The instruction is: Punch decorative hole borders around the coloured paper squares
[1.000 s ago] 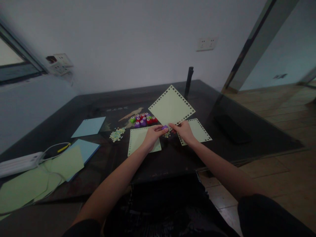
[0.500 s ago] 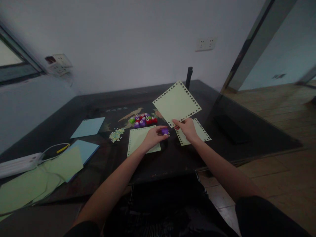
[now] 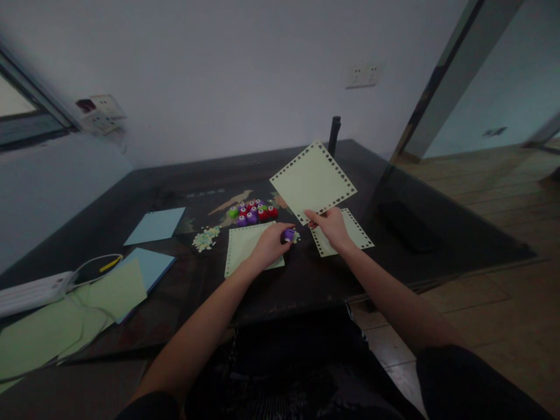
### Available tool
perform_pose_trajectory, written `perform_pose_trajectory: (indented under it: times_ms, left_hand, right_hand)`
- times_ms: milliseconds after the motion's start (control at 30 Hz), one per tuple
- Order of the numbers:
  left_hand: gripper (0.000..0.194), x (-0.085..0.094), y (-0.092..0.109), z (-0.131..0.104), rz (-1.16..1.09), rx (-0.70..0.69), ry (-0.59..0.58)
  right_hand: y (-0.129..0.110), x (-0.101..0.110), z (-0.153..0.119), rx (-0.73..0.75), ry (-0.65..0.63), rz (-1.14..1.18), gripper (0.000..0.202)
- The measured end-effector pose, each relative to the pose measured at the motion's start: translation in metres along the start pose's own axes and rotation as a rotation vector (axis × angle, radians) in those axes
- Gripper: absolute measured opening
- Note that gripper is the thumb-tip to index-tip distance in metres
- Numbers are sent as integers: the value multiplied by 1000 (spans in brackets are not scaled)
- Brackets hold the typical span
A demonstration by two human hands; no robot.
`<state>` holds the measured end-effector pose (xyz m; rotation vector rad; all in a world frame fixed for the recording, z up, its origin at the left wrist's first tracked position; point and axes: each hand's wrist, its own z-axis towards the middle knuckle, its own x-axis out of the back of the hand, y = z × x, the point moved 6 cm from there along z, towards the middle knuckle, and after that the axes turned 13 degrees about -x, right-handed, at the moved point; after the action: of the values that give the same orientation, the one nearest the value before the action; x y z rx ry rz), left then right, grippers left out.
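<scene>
Between the fingers of my left hand [image 3: 272, 244] is a small purple craft punch [image 3: 289, 234]. My right hand [image 3: 329, 227] pinches the near corner of a pale green paper sheet [image 3: 312, 181], raised above the table, with small punched holes along its edges. A second punched sheet [image 3: 356, 230] lies on the table, partly behind my right hand. Under my left hand rests another pale green sheet [image 3: 240, 248], punched along its far and left edges. Small paper cut-outs [image 3: 297, 237] lie just beside the purple punch.
Several red, purple and green punches [image 3: 251, 214] are grouped beyond my left hand. A heap of paper bits [image 3: 205, 238] lies left of them. Blue paper [image 3: 155, 226], stacked green paper [image 3: 48, 329] and a white power strip [image 3: 35, 293] occupy the left side. A dark flat object [image 3: 409, 227] is at right.
The purple punch has turned in my left hand and shifted slightly left, showing more of the cut-outs beside it. My right hand keeps the raised sheet almost still.
</scene>
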<state>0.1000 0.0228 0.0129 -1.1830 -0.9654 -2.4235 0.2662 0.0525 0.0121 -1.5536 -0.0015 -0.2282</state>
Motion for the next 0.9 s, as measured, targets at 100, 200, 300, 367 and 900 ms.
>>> perform_pose_trajectory:
  times_ms: [100, 200, 300, 367, 900]
  left_hand:
    - [44, 2, 3, 1, -39, -43, 28]
    - [43, 4, 5, 1, -61, -49, 61]
    - [38, 8, 6, 2, -73, -34, 89]
    - [34, 10, 7, 2, -91, -25, 101]
    - [35, 8, 12, 24, -413, 190, 35]
  right_hand:
    - [-2, 1, -1, 8, 0, -6, 30]
    - [-4, 3, -1, 7, 0, -17, 32]
    - [-3, 5, 3, -24, -25, 20, 35]
    - [-3, 8, 7, -45, -37, 66, 35]
    - [-14, 119, 16, 40, 209, 319, 38]
